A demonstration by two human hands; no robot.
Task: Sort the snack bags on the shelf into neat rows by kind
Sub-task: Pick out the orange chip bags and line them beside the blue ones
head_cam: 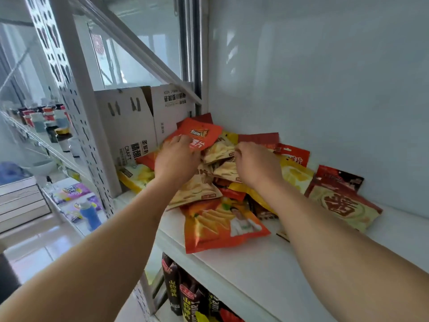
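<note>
A jumbled pile of snack bags lies on the white shelf point(243, 261). My left hand point(175, 159) grips an orange-red chip bag point(202, 133) at the top of the pile. My right hand point(256, 165) has its fingers curled into several beige chip bags point(222, 149) in the middle; whether it pinches one is unclear. A large orange chip bag point(220, 226) lies at the front. Yellow bags point(294, 175) and a dark red and beige bag point(339, 201) lie to the right.
White cardboard boxes point(130, 126) stand at the shelf's left end, behind a yellow bag point(137, 175). The white back wall point(325, 89) is close behind the pile. Dark snack bags point(185, 293) fill the shelf below. A neighbouring rack at left holds bottles point(53, 126).
</note>
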